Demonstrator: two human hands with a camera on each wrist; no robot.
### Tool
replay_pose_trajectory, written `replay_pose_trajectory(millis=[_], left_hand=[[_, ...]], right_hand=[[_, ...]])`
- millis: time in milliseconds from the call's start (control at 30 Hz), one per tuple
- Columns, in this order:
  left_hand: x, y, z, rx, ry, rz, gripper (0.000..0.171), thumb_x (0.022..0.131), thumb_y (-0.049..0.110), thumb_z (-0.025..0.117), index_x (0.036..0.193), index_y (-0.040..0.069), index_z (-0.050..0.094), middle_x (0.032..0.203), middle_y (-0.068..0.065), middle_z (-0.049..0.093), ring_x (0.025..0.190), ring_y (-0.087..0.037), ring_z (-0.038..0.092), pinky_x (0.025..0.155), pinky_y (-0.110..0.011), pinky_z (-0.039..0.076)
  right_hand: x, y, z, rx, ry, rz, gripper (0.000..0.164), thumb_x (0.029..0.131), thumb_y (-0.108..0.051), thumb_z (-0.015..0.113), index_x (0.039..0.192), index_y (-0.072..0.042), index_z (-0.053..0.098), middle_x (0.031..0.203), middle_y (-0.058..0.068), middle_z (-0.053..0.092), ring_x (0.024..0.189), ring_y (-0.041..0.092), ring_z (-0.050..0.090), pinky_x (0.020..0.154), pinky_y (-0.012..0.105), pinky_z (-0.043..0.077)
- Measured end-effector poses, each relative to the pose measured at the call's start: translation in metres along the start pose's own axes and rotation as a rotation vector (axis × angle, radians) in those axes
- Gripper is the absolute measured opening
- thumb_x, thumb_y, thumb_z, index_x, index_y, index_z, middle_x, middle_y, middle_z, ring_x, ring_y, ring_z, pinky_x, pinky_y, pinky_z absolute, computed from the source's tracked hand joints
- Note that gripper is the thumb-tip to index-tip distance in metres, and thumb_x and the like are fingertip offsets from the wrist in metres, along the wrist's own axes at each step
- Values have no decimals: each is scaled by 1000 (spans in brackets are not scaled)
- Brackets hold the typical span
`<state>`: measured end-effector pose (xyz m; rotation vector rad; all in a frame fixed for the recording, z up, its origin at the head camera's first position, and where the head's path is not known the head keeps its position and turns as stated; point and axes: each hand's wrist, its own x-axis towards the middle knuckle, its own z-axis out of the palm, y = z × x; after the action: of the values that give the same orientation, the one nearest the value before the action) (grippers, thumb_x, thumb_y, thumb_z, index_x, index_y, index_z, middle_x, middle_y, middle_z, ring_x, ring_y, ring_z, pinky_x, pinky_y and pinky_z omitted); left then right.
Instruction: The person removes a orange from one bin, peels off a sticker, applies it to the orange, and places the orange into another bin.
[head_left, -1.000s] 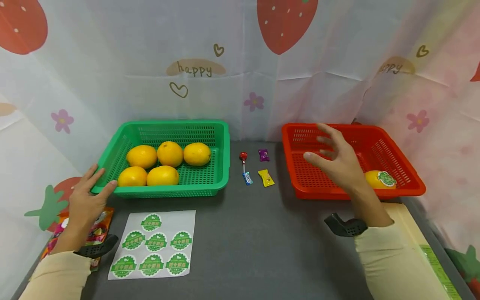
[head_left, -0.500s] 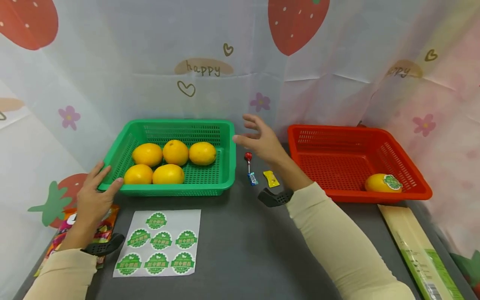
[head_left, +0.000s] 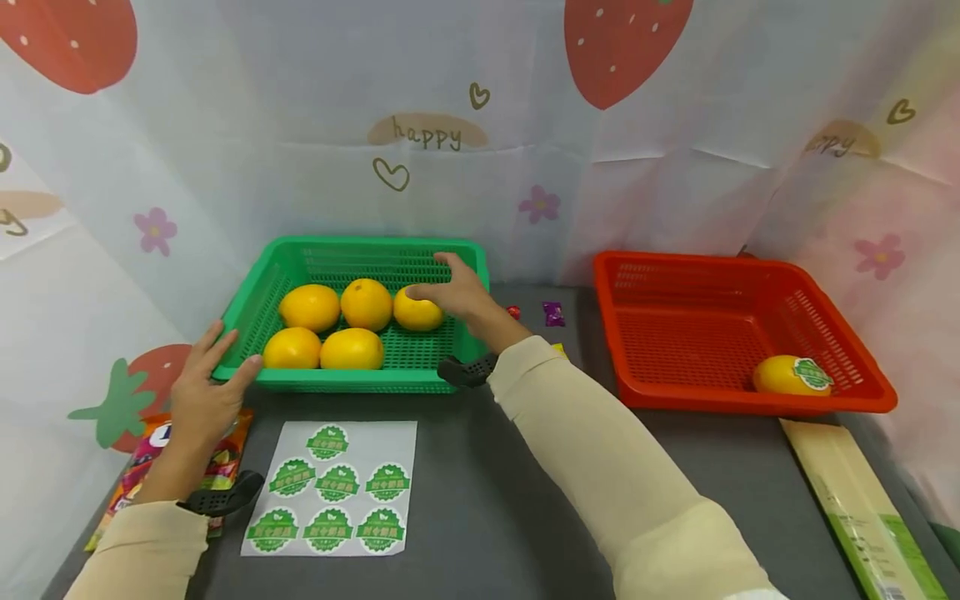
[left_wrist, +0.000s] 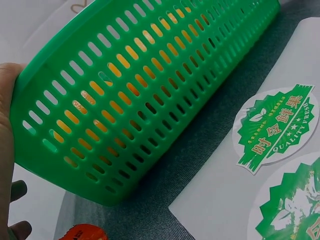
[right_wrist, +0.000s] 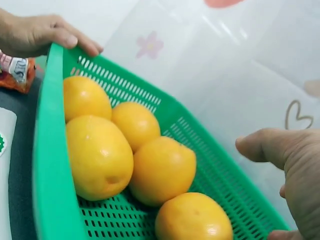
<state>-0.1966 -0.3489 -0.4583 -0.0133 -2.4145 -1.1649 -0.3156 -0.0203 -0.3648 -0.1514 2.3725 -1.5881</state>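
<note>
My left hand [head_left: 201, 400] grips the near left corner of a green plastic basket [head_left: 352, 381], thumb and fingertips at its rim. Several oranges [head_left: 352, 348] lie inside. My right hand [head_left: 467, 297] reaches in over the basket's right side, thumb and fingers spread around the rightmost orange [head_left: 422, 317]. In the right wrist view, the thumb [right_wrist: 260, 145] stands apart from the nearest orange [right_wrist: 195, 217]. A red basket [head_left: 622, 387] to the right contains one orange with a green-and-white sticker [head_left: 812, 373].
A sheet of round green stickers [head_left: 330, 483] lies before the green basket. A colourful packet [head_left: 228, 446] is under my left forearm. Between the baskets are a purple wrapped candy [head_left: 553, 314] and a partly hidden red lollipop [head_left: 513, 312]. A long beige-and-green package [head_left: 855, 492] lies at right.
My right hand has moved left from over the red basket, past the candies, to the rightmost orange in the green basket. My left hand stays on the green basket's corner.
</note>
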Motion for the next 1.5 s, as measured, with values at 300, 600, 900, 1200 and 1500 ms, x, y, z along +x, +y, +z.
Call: replay_pose_trajectory(millis=[300, 600, 900, 1200, 1500], left_hand=[[-4, 5, 15, -28, 15, 21, 56, 95, 24, 64, 142, 1, 47, 154, -8, 30, 140, -34, 23, 108, -58, 19], [-3, 4, 20, -43, 19, 36, 55, 95, 24, 64, 142, 2, 47, 154, -9, 30, 140, -34, 22, 106, -62, 17], [0, 5, 15, -63, 1, 25, 55, 96, 26, 62, 144, 3, 45, 155, -8, 27, 141, -33, 19, 107, -64, 11], [0, -1, 3, -50, 16, 8, 54, 97, 24, 61, 144, 2, 44, 156, -8, 26, 141, -35, 18, 107, -64, 11], [0, -2, 1, -26, -18, -2, 56, 98, 29, 58, 145, 2, 42, 157, -7, 23, 142, -34, 16, 107, -62, 12]], right_hand=[[18, 15, 4, -95, 37, 134, 80, 87, -30, 73, 153, -26, 27, 155, 6, 25, 133, 31, 35, 100, 50, 37], [30, 35, 14, -291, 10, 178, 84, 86, -24, 74, 153, -17, 23, 141, 15, 42, 119, 33, 47, 92, 45, 43], [14, 27, 22, -519, 105, 24, 88, 78, -37, 81, 147, -10, 32, 124, 16, 52, 102, 30, 56, 78, 41, 50], [-67, 14, -5, -171, 155, -338, 76, 74, -33, 84, 139, -22, 47, 127, 2, 50, 96, 22, 56, 73, 36, 52], [-185, 91, -54, -19, 155, -503, 71, 74, -9, 84, 136, -7, 49, 126, 9, 54, 103, 26, 57, 90, 41, 48]])
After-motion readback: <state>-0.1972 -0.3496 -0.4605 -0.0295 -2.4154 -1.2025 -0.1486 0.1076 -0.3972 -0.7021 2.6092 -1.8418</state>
